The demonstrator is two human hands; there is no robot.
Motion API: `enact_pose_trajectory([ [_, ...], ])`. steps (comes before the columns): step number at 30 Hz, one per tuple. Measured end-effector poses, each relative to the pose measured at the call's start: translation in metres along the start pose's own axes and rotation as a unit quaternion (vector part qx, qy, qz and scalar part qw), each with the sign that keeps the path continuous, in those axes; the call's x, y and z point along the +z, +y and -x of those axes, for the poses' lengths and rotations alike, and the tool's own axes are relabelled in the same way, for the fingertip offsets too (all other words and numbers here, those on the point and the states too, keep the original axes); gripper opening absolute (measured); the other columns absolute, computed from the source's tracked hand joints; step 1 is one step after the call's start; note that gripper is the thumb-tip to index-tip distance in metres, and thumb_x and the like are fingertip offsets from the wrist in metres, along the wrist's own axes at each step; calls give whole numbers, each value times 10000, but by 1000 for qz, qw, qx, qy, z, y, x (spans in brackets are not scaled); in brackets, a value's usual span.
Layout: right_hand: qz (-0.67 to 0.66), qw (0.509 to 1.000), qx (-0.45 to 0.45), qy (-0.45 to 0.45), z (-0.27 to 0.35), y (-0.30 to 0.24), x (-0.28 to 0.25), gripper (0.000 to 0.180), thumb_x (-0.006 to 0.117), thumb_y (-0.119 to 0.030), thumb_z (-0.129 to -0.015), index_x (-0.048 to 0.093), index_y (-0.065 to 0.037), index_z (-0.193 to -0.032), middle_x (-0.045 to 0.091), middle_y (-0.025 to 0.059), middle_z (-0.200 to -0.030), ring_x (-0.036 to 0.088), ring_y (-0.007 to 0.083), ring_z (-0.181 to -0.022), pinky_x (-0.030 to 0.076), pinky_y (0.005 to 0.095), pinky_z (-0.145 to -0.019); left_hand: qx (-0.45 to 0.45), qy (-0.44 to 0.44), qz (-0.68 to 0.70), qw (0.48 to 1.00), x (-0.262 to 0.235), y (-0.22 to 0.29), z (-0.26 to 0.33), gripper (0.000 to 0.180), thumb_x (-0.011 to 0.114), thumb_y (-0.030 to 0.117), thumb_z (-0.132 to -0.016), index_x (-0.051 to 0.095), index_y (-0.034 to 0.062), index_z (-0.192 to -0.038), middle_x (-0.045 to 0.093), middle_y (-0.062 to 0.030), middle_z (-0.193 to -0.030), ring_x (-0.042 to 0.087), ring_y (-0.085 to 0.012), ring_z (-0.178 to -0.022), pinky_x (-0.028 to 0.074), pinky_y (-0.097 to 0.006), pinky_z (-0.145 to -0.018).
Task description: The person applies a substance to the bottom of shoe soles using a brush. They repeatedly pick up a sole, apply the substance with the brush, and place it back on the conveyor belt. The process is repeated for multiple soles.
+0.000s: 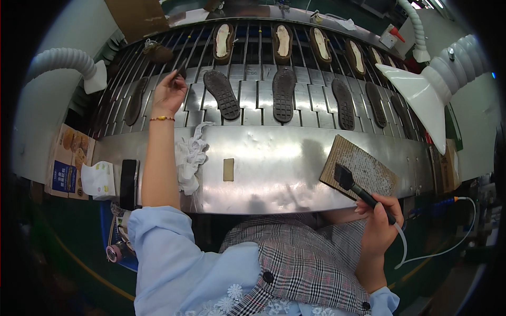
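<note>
My left hand reaches out over the slatted conveyor, fingers pinched on the edge of a dark shoe sole at the belt's left. My right hand grips a black brush with a thin clear tube trailing from its handle; the bristles rest over a worn cardboard pad on the steel ledge. Dark rubber soles lie tread-up in a row across the belt, and further back lie soles with pale insoles.
A white rag hangs over the steel ledge beside a small tan patch. A black phone and paper lie at left. White extraction hoods and hoses flank the belt. A cardboard box stands left.
</note>
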State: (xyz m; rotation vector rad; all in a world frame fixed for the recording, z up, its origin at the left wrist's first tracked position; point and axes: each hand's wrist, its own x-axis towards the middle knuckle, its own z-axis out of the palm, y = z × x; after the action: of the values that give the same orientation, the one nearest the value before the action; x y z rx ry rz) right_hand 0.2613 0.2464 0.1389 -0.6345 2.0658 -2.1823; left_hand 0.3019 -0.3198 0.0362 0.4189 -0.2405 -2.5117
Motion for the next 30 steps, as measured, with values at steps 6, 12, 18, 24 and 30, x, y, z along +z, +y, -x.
enact_pose_trajectory([
  [6,-189,981,32,-12,-15,-11,-7,263,529,-145,-932,589,89,-1035,676,231,-826,675,265,-738,541,337,-697,-51,-266,27,962,65,-134,177,706,581,418,-932,301,58,-1472,380,-195,-1423,318,-327,-1354,317,-506,-1105],
  [12,-397,894,200,-53,-20,-1,-8,307,484,-181,-962,594,84,-1071,691,227,-866,672,258,-711,542,319,-689,-216,-239,42,946,59,-231,217,685,233,567,-997,353,79,-1463,413,-259,-1423,609,-416,-1094,599,-491,-788],
  [18,-63,992,24,-108,8,-38,34,219,623,-35,-877,600,82,-1061,694,209,-864,703,243,-782,564,296,-715,-50,-179,-170,968,85,-273,243,548,266,386,-1050,139,186,-1545,413,-194,-1434,519,-273,-1243,528,-389,-931],
  [24,119,903,-363,-197,15,-46,44,316,736,-8,-726,636,68,-1015,682,173,-855,684,275,-684,559,306,-593,66,-256,-156,952,76,-282,235,541,275,394,-1050,145,186,-1532,424,-230,-1409,586,-279,-1128,532,-377,-917],
  [30,136,903,-338,-228,16,-40,41,330,744,-14,-722,640,58,-1027,686,188,-885,688,270,-702,561,314,-587,83,-260,-85,958,81,-277,232,533,255,449,-1046,203,196,-1512,414,-278,-1402,628,-294,-1072,564,-354,-870],
])
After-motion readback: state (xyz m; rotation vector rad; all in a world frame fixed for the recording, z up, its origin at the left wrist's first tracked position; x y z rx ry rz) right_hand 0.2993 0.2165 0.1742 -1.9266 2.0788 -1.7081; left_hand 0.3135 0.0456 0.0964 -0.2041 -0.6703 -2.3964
